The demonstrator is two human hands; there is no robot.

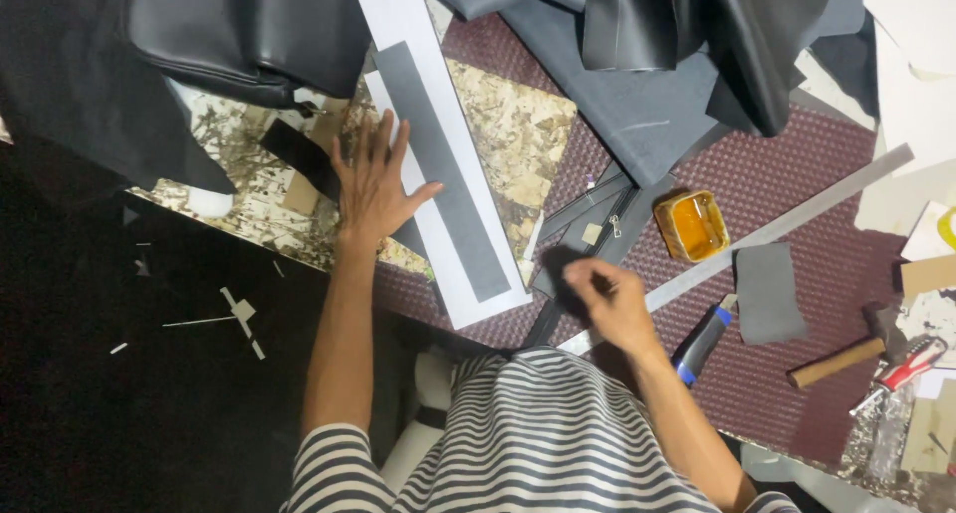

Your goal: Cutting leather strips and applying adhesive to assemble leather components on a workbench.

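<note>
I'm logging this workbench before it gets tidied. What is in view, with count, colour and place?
grey strip: one, dark grey, on the white strip
white strip: one, white, slanting across the table centre
tin of glue: one, amber, right of centre
metal ruler: one, silver, slanting at right
grey patch: one, grey, below the ruler
knife: one, black and blue, near the right wrist
hammer: one, wooden handle, right edge
black leather: several pieces, top
left hand: flat, fingers spread, pressing the white strip
right hand: blurred, fingers curled, above the table's near edge
</note>
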